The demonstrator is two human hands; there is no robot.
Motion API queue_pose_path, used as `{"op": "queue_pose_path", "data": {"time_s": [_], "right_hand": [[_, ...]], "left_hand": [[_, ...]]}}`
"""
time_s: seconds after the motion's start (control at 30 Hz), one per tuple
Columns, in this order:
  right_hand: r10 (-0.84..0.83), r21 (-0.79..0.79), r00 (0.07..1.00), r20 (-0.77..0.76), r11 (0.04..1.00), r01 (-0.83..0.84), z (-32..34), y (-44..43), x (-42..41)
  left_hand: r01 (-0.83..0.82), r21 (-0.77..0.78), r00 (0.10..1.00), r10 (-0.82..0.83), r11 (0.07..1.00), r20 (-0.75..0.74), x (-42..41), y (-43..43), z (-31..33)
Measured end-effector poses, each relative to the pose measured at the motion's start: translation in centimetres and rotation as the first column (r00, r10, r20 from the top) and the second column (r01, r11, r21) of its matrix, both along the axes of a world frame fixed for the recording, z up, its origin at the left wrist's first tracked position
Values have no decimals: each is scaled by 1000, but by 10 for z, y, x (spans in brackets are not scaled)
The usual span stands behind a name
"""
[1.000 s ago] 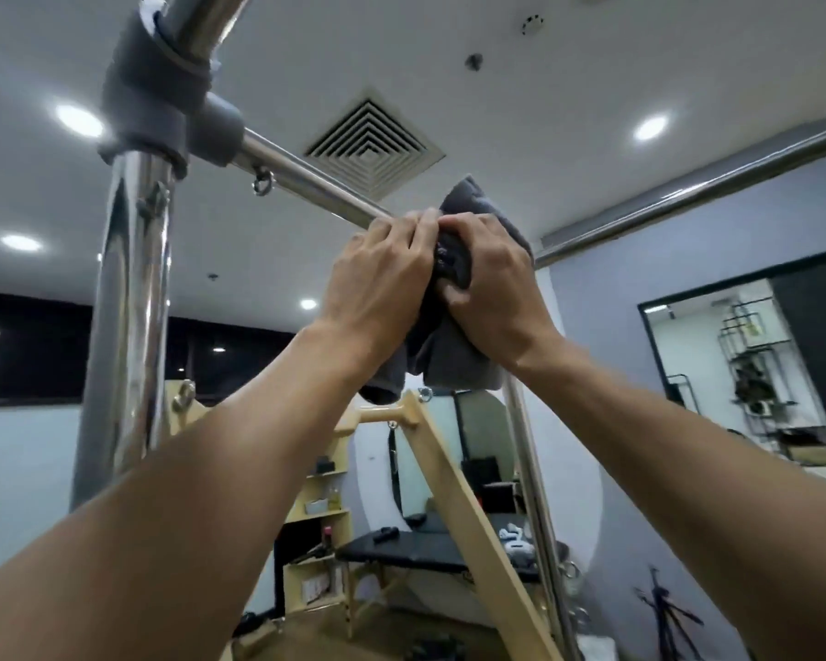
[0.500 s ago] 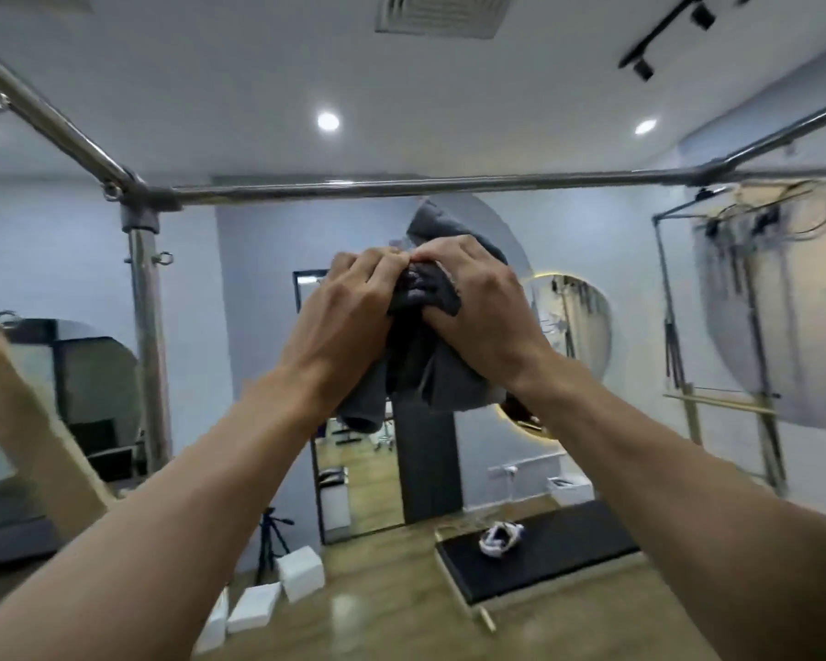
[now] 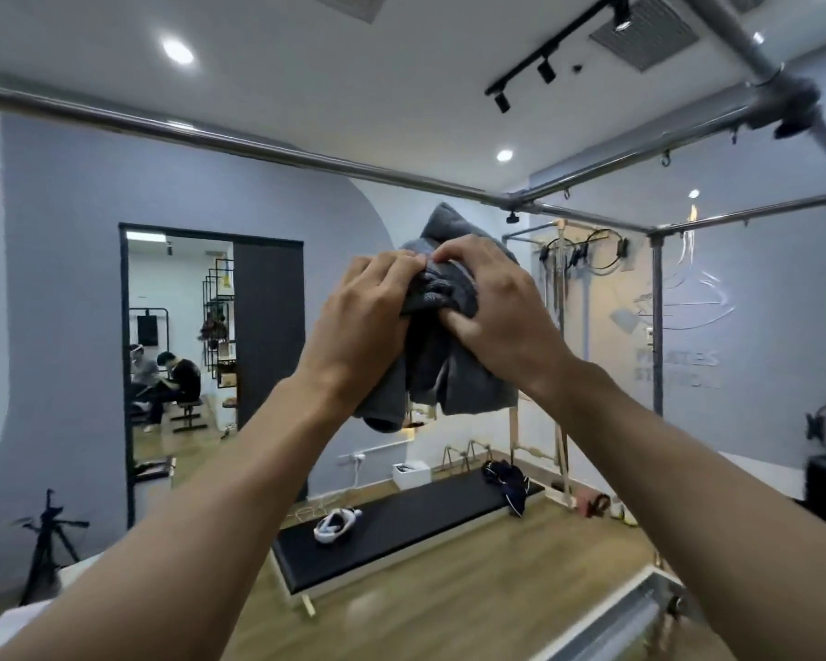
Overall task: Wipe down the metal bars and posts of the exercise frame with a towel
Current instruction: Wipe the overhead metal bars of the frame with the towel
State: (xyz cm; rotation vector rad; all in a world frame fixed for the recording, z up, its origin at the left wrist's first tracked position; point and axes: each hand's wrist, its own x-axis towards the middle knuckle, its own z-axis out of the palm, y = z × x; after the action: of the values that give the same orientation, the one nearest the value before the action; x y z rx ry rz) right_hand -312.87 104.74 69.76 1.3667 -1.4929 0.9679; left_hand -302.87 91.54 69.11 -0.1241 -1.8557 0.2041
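Note:
A grey towel is bunched up in front of me, held in mid-air by both hands. My left hand grips its left side and my right hand grips its right side, fingertips meeting on top. The towel touches no metal. A long metal top bar of the exercise frame runs from the left edge to a corner joint above and behind the towel. Another bar leads right to a grey padded joint. A metal rail shows at the bottom right.
A low black padded bench with a white headset stands on the wooden floor below. A second frame with a metal post stands at the right wall. A doorway on the left shows people seated. A tripod stands bottom left.
The view has swung to the right and downward, away from the bar the towel was pressed on. Both hands still hold the towel, which now hangs off the metal in mid-air.

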Motion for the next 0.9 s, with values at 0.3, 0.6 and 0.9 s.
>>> {"op": "queue_pose_path", "data": {"time_s": [0.3,0.6,0.9], "right_hand": [[-113,15,992,-51,993,114,7,74,-125],[-341,-33,938,-70,940,339,45,98,-234],[-536,-63,830,-156,844,533,96,122,-348]], "left_hand": [[168,23,985,-167,985,-41,-139,61,0],[382,-3,913,-379,924,-151,-298,75,19],[446,-49,874,-446,894,-192,-439,96,66]]}}
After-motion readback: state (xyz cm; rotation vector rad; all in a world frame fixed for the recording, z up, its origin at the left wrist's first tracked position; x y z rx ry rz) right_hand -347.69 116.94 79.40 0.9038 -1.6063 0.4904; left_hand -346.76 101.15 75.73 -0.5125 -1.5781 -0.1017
